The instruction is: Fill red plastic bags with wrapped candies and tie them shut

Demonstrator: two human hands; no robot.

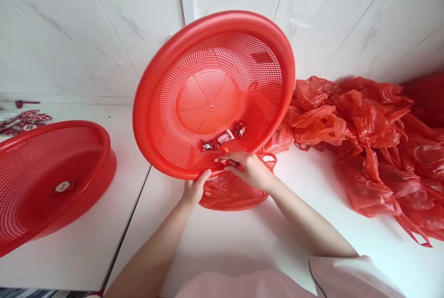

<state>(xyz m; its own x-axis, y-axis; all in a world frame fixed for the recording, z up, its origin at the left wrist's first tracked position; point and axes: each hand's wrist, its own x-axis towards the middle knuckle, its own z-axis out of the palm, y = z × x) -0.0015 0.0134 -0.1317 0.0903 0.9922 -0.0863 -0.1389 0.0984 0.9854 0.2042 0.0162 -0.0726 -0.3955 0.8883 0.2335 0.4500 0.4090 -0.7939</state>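
A large red plastic colander basket is tilted up toward me. My left hand is closed on its near rim, the thumb inside and the other fingers hidden beneath. Inside the low side of the basket, my right hand is closed around a small dark red wrapped piece, perhaps a candy. Just beyond these fingers lie several small wrapped pieces with red, white and dark wrappers. Under the rim sits an open red plastic bag; its contents are hidden.
At the left stands another red basket with a wrapped piece in it. Red wrapped packets lie behind that basket. Several knotted red plastic bags are heaped at the right on the white table, against the tiled wall.
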